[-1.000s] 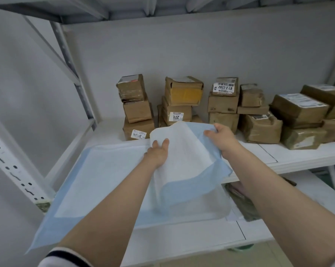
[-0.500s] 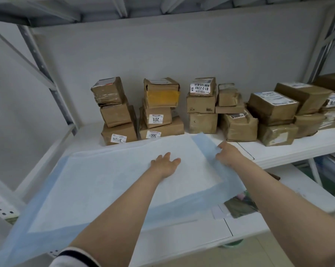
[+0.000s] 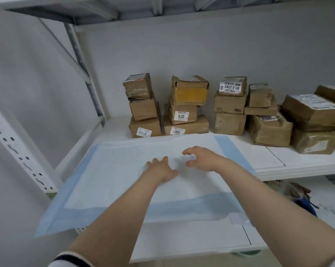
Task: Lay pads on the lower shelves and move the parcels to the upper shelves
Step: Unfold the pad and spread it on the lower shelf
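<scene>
**Shelf boards and load**

White shelf (image 3: 259, 158): blue-edged white pad (image 3: 114, 176) spread flat over the left part, with its front margin overhanging the shelf's front edge. Brown parcels (image 3: 269, 130) stacked in a row along the back; the left stacks sit just behind the pad's rear edge. Lower shelf (image 3: 191, 241): blurred dark items (image 3: 301, 197) at right.

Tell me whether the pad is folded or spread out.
Spread out: the blue-bordered pad lies flat on the shelf, no flap turned over, its near-left corner overhanging.

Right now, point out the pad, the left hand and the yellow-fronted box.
pad (image 3: 114, 170): head view, white middle part.
left hand (image 3: 161, 168): head view, back of the hand.
yellow-fronted box (image 3: 190, 94): head view, yellow front face.
</scene>
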